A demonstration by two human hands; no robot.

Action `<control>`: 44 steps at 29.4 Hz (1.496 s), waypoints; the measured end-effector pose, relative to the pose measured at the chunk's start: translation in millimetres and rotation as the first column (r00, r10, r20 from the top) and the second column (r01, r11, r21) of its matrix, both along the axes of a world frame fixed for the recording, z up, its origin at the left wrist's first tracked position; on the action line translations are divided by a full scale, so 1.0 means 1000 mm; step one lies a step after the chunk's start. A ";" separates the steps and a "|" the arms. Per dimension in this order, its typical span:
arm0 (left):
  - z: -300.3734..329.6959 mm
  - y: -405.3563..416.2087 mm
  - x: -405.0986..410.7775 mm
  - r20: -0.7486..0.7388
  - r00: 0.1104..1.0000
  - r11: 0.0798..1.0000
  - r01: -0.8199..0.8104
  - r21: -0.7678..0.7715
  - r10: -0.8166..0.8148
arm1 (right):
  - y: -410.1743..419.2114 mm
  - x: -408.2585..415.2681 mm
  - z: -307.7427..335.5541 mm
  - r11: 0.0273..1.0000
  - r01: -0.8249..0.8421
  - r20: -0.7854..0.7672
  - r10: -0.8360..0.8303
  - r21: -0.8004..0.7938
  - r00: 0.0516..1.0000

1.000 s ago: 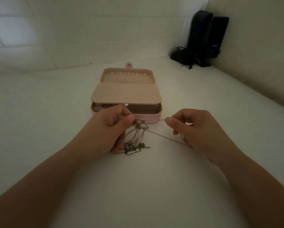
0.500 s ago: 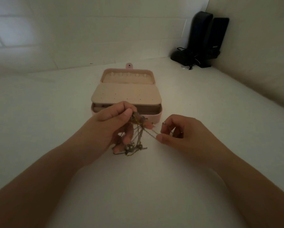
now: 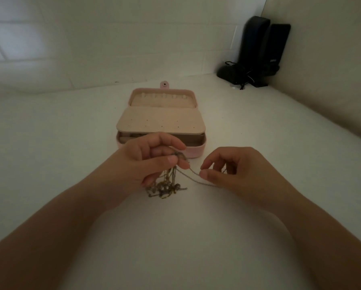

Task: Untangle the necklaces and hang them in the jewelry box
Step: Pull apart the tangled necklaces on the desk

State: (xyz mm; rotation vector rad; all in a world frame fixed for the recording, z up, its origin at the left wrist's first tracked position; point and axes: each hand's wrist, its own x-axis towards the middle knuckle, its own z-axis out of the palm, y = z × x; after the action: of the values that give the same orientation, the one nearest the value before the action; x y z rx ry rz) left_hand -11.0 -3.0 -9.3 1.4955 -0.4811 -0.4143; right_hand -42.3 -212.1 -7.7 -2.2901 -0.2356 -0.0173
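Slacker since earlier, one chain (image 3: 193,178) trails from dangling tangled necklaces (image 3: 165,185).

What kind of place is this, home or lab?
Probably a home counter or desk corner, though I can't be sure: a plain white surface against a tiled wall, black speakers with cables in the corner, and a pink jewelry box open.

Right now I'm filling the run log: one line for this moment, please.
left hand: grips tangled necklaces | right hand: pinches one chain | jewelry box: open, hooks bare
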 end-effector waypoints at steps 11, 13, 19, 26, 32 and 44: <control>-0.001 -0.002 -0.003 0.087 0.990 0.985 0.097 0.145 -0.110 | 0.009 -0.002 -0.006 0.992 -0.106 0.222 0.119 -0.068 0.968; -0.001 -0.001 -0.003 0.074 0.992 0.988 0.092 0.125 -0.102 | 0.012 -0.001 -0.005 0.992 -0.119 0.229 0.127 -0.049 0.965; -0.001 -0.002 -0.004 0.043 0.994 0.983 0.093 0.157 -0.101 | 0.010 -0.004 -0.001 0.967 -0.196 0.204 0.161 0.164 0.966; 0.004 -0.003 -0.007 0.060 0.995 0.981 0.065 0.182 -0.077 | 0.012 -0.007 0.001 0.971 -0.165 0.092 0.151 0.171 0.984; 0.004 -0.004 -0.005 0.026 1.000 0.982 -0.021 0.189 0.016 | 0.007 -0.004 0.001 0.973 -0.107 0.136 0.080 0.204 0.987; 0.000 -0.001 -0.002 0.243 0.963 0.920 -0.196 0.339 0.116 | 0.000 0.005 0.009 0.423 0.096 -0.153 0.104 0.901 0.983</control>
State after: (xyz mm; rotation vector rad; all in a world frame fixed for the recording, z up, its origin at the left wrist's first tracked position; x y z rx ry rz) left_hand -12.5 -3.5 -9.4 1.9357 -0.4689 -0.2170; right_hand -37.5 -212.6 1.7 -1.1484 -0.0827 0.0626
